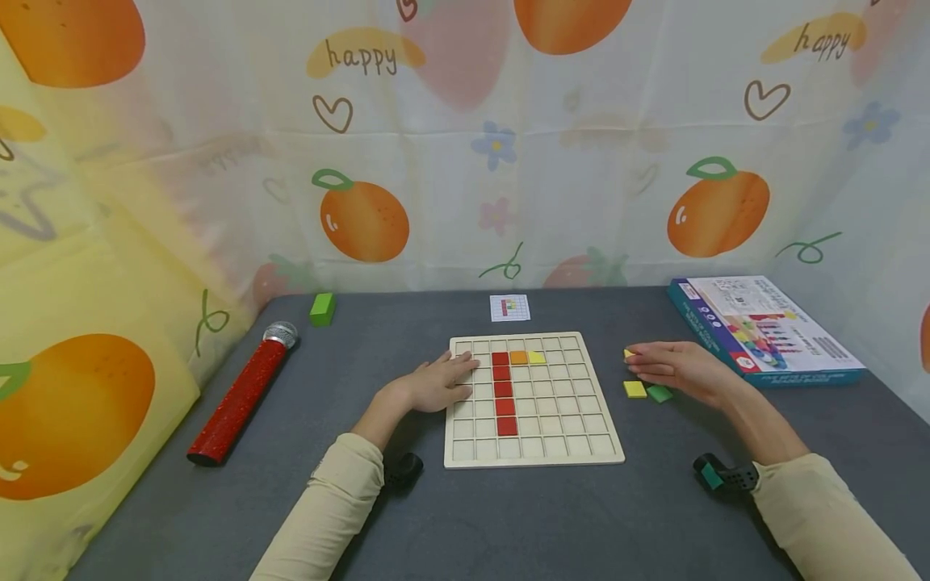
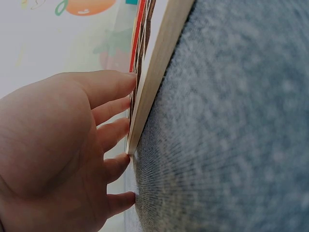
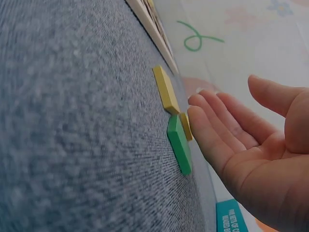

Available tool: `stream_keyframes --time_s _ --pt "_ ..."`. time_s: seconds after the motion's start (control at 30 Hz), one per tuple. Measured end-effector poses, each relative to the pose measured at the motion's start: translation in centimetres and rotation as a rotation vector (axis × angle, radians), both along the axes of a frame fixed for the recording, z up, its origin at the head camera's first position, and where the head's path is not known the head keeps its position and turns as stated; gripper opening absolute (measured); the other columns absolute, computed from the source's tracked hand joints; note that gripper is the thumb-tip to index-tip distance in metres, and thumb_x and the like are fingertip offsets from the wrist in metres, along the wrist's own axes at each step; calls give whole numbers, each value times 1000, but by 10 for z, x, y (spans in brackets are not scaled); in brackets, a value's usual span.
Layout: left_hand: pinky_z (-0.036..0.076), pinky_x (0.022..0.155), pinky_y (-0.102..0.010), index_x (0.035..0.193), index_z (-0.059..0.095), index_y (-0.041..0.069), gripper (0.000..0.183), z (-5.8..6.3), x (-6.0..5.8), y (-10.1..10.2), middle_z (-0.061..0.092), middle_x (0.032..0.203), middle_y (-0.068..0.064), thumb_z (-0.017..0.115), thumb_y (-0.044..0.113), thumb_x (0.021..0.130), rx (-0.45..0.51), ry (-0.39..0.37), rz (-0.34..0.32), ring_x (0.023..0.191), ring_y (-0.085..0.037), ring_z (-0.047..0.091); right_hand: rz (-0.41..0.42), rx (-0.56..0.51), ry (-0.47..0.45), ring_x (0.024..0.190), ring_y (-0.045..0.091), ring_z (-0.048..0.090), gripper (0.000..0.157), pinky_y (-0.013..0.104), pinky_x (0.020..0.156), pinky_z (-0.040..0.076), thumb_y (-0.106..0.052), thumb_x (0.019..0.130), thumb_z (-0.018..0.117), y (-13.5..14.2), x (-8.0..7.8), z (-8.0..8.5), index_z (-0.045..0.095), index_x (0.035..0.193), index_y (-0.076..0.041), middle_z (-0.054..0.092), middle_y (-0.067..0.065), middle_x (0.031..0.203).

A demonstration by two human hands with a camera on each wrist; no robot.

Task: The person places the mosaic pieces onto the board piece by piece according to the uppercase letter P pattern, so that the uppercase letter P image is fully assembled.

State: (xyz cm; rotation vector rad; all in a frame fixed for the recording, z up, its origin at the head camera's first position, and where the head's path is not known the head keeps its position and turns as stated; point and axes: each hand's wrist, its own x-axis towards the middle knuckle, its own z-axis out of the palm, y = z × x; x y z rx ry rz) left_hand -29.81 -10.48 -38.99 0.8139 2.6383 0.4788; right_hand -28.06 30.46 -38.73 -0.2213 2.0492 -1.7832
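A pale wooden grid board (image 1: 559, 403) lies on the table with a column of red square tiles (image 1: 504, 387) in it. An orange tile (image 1: 518, 357) and a yellow tile (image 1: 537, 357) sit beside the top red one. My left hand (image 1: 440, 382) rests on the board's left edge, fingers spread; the wooden edge (image 2: 153, 72) shows in the left wrist view. Right of the board, my right hand (image 1: 679, 369) has nearly straight fingers. Its fingertips partly cover one yellow tile (image 3: 186, 126). Another yellow tile (image 1: 634, 390) and a green tile (image 1: 659, 393) lie below that hand.
Behind the board lies a small printed pattern card (image 1: 510, 307). A red microphone (image 1: 243, 395) and a green block (image 1: 322, 309) are on the left. At the back right is a flat game box (image 1: 770, 331). A fruit-patterned curtain (image 1: 450, 210) hangs behind the table.
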Motion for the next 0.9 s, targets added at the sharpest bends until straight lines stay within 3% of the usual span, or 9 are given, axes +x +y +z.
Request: stream_keyframes --time_s 0.17,0.57,0.9 --pt "12 108 -59 150 32 9 54 0 0 0 21 156 -11 48 24 101 1 2 1 143 -35 9 16 20 13 106 11 61 58 30 91 46 -22 103 46 3 0 -1 28 141 17 60 12 124" --pt "12 108 -59 150 31 9 54 1 1 0 20 156 -11 47 24 101 0 -5 -3 143 -35 8 15 156 86 107 12 61 56 27 90 47 -24 103 45 8 1 -1 32 139 17 53 25 131" --pt "11 108 -59 151 30 9 54 -1 -1 0 20 156 -10 47 25 101 -8 -1 -4 143 -35 8 63 282 109 113 23 59 57 28 90 47 -28 102 47 17 1 1 36 139 15 49 28 133"
